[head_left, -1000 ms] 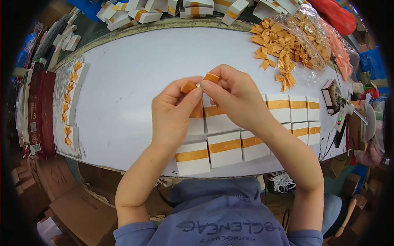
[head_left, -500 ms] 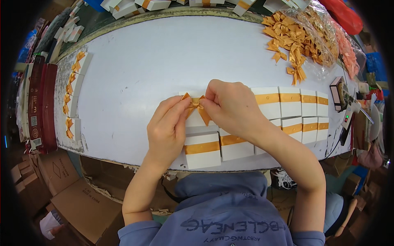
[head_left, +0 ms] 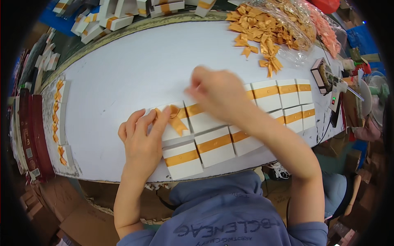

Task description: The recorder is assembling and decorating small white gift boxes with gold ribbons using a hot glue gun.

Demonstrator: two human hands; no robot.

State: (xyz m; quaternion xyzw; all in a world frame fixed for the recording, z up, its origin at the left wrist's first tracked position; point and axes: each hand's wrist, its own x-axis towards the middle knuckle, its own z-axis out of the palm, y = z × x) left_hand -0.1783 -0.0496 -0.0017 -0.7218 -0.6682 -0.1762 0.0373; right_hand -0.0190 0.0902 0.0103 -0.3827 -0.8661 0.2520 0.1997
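Note:
A golden satin bow (head_left: 177, 119) lies on the white box (head_left: 185, 109) at the left end of the back row. My left hand (head_left: 141, 141) is at that box, its thumb and forefinger closed about the bow's left side and its other fingers spread along the box's left. Blurred by motion, my right hand (head_left: 217, 88) hovers over the neighbouring box in the back row, apart from the bow. Its fingers look curled, but the smear hides whether they hold anything. White boxes with golden ribbon bands (head_left: 214, 143) stand in two rows, small dots showing on several bands.
Loose golden bows (head_left: 262, 30) spill from a clear plastic bag (head_left: 305, 51) at the back right. A white device with a green light (head_left: 335, 100) stands at the right edge. Bow-topped boxes (head_left: 61, 117) line the left edge, beside dark red boxes (head_left: 39, 135). More white boxes (head_left: 111, 20) are piled behind.
My right hand has let go of the bow and lifted away from it. My left hand stays at the bow. The view has shifted, so the table appears tilted.

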